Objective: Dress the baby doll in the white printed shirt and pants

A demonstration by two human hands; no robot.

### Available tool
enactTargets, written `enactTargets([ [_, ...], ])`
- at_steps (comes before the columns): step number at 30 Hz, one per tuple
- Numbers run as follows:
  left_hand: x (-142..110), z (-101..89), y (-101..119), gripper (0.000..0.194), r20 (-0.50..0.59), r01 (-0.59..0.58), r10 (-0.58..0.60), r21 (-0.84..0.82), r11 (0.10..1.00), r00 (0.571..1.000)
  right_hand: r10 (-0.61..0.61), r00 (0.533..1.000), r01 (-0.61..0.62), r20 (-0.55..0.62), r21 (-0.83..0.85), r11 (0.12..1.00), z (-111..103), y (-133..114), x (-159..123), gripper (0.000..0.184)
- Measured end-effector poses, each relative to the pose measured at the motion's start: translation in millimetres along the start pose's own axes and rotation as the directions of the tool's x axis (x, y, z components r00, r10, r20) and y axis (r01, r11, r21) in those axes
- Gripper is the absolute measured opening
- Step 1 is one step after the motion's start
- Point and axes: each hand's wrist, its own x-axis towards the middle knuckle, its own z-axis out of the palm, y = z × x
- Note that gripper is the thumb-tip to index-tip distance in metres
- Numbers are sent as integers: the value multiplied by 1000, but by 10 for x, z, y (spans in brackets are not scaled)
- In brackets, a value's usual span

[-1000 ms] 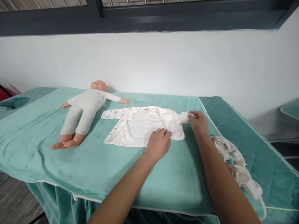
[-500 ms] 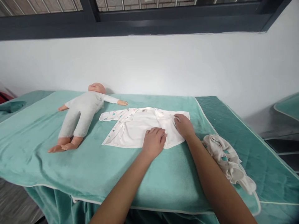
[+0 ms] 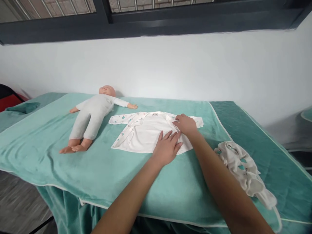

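Observation:
A small white baby shirt [image 3: 143,131] with a printed pattern lies spread flat on a teal towel [image 3: 102,172] over the table. My left hand [image 3: 167,148] rests on the shirt's lower right part, fingers stretched out flat. My right hand [image 3: 185,124] lies on the shirt's right shoulder near the sleeve, fingers bent and pressed on the cloth. To the left of the shirt a baby doll [image 3: 91,115] in a grey suit lies on its back, arms out.
A crumpled patterned garment [image 3: 243,169] lies at the towel's right edge. A white wall runs behind the table, with a dark window frame above. The table's front edge is near me, floor at lower left.
My right hand moved left from the sleeve's end onto the shirt's shoulder, and the sleeve now lies flat. My left hand's fingers went from curled to stretched flat.

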Motion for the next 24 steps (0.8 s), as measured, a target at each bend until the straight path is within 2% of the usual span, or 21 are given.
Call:
enactTargets([
  [4, 9, -4, -9, 49, -65, 58, -60, -31, 998, 996, 132, 990, -132, -40, 12, 991, 4, 56, 41, 36],
  [7, 22, 7, -7, 42, -136, 126, -131, -47, 991, 982, 262, 961, -254, -87, 95, 963, 5, 194, 27, 34],
  [9, 24, 22, -7, 38, -178, 168, -172, -40, 985, 969, 276, 951, -249, -138, 184, 951, -3, 242, 6, 37],
  [11, 21, 30, -31, 36, -217, 208, -208, -22, 978, 954, 177, 964, -129, -200, 232, 964, -16, 231, -31, 39],
  [13, 21, 16, -110, 35, -242, 250, -244, -6, 968, 939, 16, 965, 42, -263, 212, 976, -26, 173, -91, 38],
  [16, 31, -70, -369, 35, -220, 283, -273, 13, 959, 936, -184, 948, 227, -261, 143, 963, 4, 53, -192, 37],
  [18, 38, -159, -615, 36, -191, 298, -285, 48, 953, 939, -241, 957, 261, -161, 116, 958, 73, -23, -237, 40],
  [21, 47, -292, -977, 41, -198, 353, -322, 148, 924, 926, -248, 969, 248, -6, 68, 966, 217, -101, -242, 54],
  [24, 71, -383, -1210, 45, -233, 378, -329, 209, 902, 915, -242, 970, 241, 12, 34, 970, 324, -131, -210, 65],
])
